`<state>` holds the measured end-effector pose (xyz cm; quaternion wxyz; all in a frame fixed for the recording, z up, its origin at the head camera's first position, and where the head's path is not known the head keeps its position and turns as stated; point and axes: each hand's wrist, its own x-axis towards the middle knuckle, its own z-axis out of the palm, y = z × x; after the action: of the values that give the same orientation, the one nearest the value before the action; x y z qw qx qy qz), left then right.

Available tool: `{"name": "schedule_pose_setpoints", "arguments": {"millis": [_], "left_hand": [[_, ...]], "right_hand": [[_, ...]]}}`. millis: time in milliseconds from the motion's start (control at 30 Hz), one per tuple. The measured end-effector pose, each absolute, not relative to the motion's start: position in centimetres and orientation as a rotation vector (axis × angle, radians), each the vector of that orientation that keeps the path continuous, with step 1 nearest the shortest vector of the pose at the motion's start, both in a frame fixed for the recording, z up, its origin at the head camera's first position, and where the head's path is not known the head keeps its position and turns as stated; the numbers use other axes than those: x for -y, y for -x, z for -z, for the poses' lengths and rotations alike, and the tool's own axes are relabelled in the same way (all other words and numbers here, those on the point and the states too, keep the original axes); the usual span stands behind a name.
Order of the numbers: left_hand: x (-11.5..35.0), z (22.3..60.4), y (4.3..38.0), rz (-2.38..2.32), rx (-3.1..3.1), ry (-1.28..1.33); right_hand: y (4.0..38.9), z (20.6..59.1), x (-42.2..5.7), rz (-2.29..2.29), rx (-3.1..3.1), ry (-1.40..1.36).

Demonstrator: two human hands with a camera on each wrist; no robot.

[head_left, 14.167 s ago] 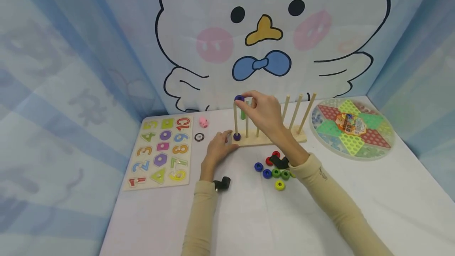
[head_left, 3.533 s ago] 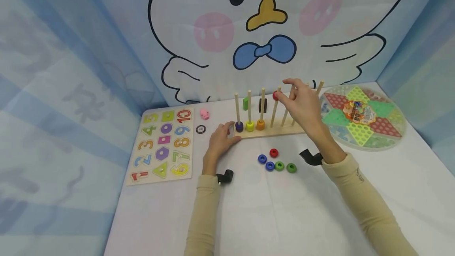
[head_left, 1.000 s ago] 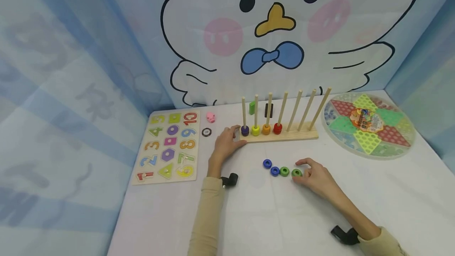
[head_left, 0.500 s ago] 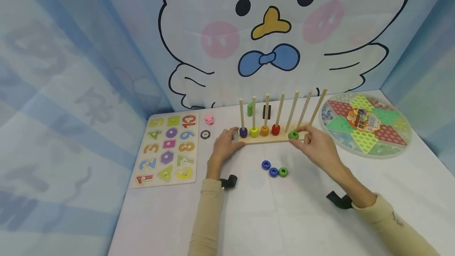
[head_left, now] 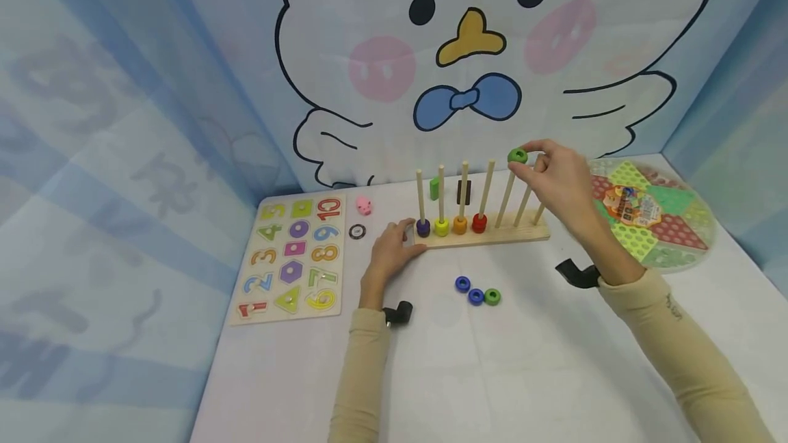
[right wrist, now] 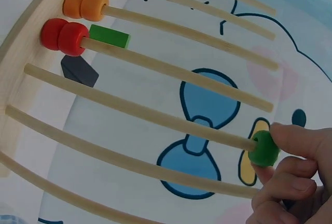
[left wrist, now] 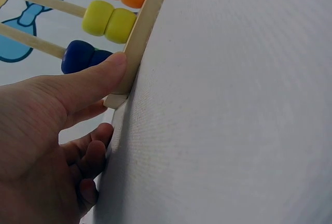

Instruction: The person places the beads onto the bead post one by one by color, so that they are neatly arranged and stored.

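Nearest on the counter (head_left: pixel 431 374): 2 blue rings (head_left: pixel 477 301) + 1 loose green ring (head_left: pixel 492 301), just in front of the peg rack (head_left: pixel 486 239). L hand (head_left: pixel 388 253) clamped on rack's L end, thumb on near side of base, index partly hidden behind it; other fingers loosely bent w/ nothing in them (L wrist view). R hand (head_left: pixel 563 182) raised, well apart from L, thumb + forefinger pinching a green ring (head_left: pixel 516 158) at tip of 5th peg from L; tip meets the hole, can't tell if it's threaded. Upper ends of pegs 6-7 hidden by R hand, which is cut off in R wrist view. Behind: dark block (head_left: pixel 468 192) partly blocked by a peg; game board (head_left: pixel 661 224) partly covered by R hand/forearm.
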<state>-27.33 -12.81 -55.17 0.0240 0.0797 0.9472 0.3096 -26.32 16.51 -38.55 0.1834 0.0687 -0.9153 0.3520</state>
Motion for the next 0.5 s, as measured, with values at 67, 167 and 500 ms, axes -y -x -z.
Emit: {"name": "schedule_pose_setpoints", "arguments": {"millis": [67,167,500], "left_hand": [[12.8,55.1,27.4,-0.954,-2.928,-0.241],[12.8,55.1,27.5,-0.942,-2.932,-0.228],[13.0,55.5,27.7,-0.924,-2.942,-0.256]], "right_hand": [[26.3,39.0,-16.4,-0.973,2.553,-0.210],[25.6,39.8,-16.2,-0.994,2.451,-0.249],[20.2,47.5,-14.7,-1.306,2.893,-0.389]]}}
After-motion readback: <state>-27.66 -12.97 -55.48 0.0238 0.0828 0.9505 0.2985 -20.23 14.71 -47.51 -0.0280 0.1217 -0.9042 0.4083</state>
